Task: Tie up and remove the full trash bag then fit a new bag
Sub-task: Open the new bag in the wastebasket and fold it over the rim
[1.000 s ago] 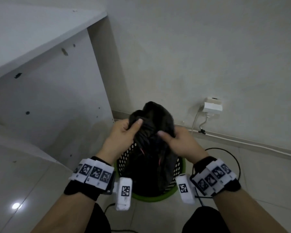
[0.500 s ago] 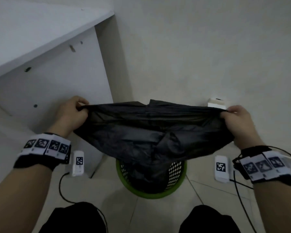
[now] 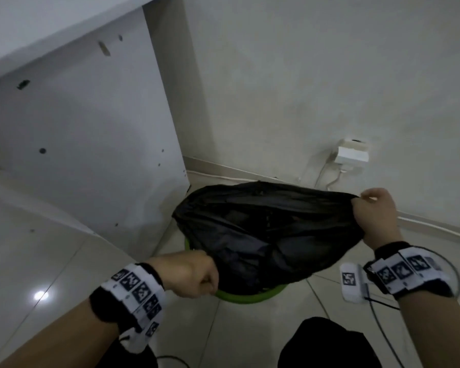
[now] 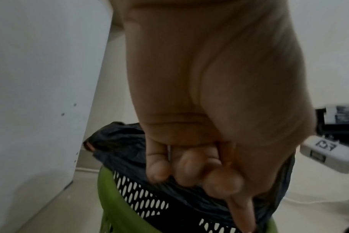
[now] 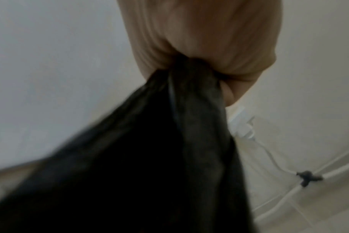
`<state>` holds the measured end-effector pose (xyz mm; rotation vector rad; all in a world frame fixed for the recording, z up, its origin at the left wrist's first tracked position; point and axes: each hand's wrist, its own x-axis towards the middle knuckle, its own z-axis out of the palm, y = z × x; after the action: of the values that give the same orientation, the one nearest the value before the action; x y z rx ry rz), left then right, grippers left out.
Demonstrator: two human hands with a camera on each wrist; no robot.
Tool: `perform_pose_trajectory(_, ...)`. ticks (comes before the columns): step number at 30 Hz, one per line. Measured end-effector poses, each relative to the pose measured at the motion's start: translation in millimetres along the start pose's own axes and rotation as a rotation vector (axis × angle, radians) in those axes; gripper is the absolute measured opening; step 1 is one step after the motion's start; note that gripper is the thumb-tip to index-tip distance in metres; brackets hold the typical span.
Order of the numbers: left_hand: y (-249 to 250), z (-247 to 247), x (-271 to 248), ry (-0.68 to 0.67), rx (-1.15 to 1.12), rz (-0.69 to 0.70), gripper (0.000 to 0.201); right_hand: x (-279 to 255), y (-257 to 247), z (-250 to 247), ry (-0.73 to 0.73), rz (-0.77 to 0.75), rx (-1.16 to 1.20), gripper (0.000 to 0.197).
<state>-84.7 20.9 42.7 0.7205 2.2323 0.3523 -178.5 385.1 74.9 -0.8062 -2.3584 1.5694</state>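
From the head view, one black trash bag (image 3: 263,229) is stretched over one green bin (image 3: 250,297) on the tiled floor (image 3: 51,261). The left hand (image 3: 190,273) grips the bag's near edge low by the bin's rim, fingers curled round the plastic. The right hand (image 3: 375,211) pinches the far edge, raised higher, near the wall. Two wrist bands carry black-and-white square markers; no readable writing shows. One white power adapter (image 3: 352,154) sits on the wall, and a white cabinet (image 3: 77,128) stands at left.

From the left wrist view, the left hand (image 4: 209,110) has its fingers (image 4: 157,167) curled on the bag (image 4: 117,141) over the perforated bin (image 4: 113,205).

From the right wrist view, blurred, the right hand (image 5: 205,47) clenches a gathered bunch of bag (image 5: 149,157); two white cables (image 5: 339,170) run along the wall base.
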Motion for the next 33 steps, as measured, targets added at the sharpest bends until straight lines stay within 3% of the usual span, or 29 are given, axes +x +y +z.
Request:
perform_pose_trajectory(1, -2.2, 3.5, -2.4, 0.022, -0.014, 0.026, 0.021, 0.8, 5.6, -6.9, 0.002, -0.044, -0.102, 0.023)
perform_pose_trajectory(3, -11.3, 10.7, -0.4, 0.261, 0.02, 0.094, 0.027, -0.4, 18.0, -11.6, -0.084, -0.093, -0.338, 0.03)
perform_pose_trajectory(5, -18.3, 13.7, 15.4, 0.457, 0.122, 0.109, 0.058, -1.4, 28.8, -6.0, -0.204, -0.093, -0.514, 0.051)
perform_pose_trajectory(7, -15.2, 8.8, 36.7, 0.436, 0.172, 0.009, 0.085, -1.8, 39.5, 4.7, -0.283, -0.135, -0.674, 0.079)
perform_pose_trajectory(9, -12.3, 8.7, 58.9, 0.283, 0.209, -0.107, 0.097, -7.1, 47.9, 16.9, -0.292, -0.302, -0.871, 0.092)
perform_pose_trajectory(11, -11.1, 12.7, 71.1, 0.143, 0.212, -0.207, 0.088, -16.2, 53.0, 28.2, -0.32, -0.613, -0.955, 0.08)
perform_pose_trajectory(12, -12.0, 14.1, 71.4, 0.129, 0.228, -0.215, 0.069, -19.8, 56.7, 34.4, -0.37, -0.813, -0.911, 0.065)
perform_pose_trajectory(14, -16.0, 13.6, 63.1, 0.243, 0.243, -0.098, 0.027, -26.1, 64.1, 42.5, -0.557, -1.102, -0.74, 0.033)
perform_pose_trajectory(15, -18.7, 13.1, 54.1, 0.332, 0.199, 0.018, 0.017, -28.7, 65.8, 44.3, -0.675, -1.121, -0.668, 0.032)
perform_pose_trajectory(18, -18.0, 7.1, 14.0, 0.534, -0.102, 0.36, 0.022, -32.4, 73.4, 42.7, -0.894, -1.028, -0.71, 0.046)
perform_pose_trajectory(20, -18.5, 3.9, -16.7, 0.447, -0.302, 0.422, 0.033, -28.3, 82.4, 38.0, -0.955, -0.982, -0.787, 0.056)
perform_pose_trajectory(23, -28.0, 12.5, -50.7, 0.083, -0.308, 0.214, 0.065, -20.6, 90.8, 29.8, -0.932, -0.793, -0.766, 0.074)
perform_pose_trajectory(25, -37.0, 19.5, -57.2, -0.192, -0.163, -0.016, 0.078, -16.6, 93.4, 28.5, -0.824, -0.763, -0.666, 0.07)
perform_pose_trajectory(26, -40.3, 20.7, -56.2, -0.232, -0.104, -0.077, 0.081, -14.8, 92.9, 29.8, -0.759, -0.774, -0.628, 0.063)
perform_pose_trajectory(28, -40.2, 12.1, -50.4, -0.114, -0.136, -0.09, 0.078, -10.9, 90.4, 36.5, -0.647, -0.763, -0.585, 0.045)
perform_pose_trajectory(30, -38.4, -5.6, -37.8, 0.169, -0.262, -0.165, 0.066, -4.2, 93.7, 46.5, -0.611, -0.706, -0.606, 0.033)
perform_pose_trajectory(33, -51.7, -21.0, -5.2, 0.551, -0.225, -0.327, 0.037, 0.2, 102.1, 60.2, -0.759, -0.596, -0.656, 0.064)
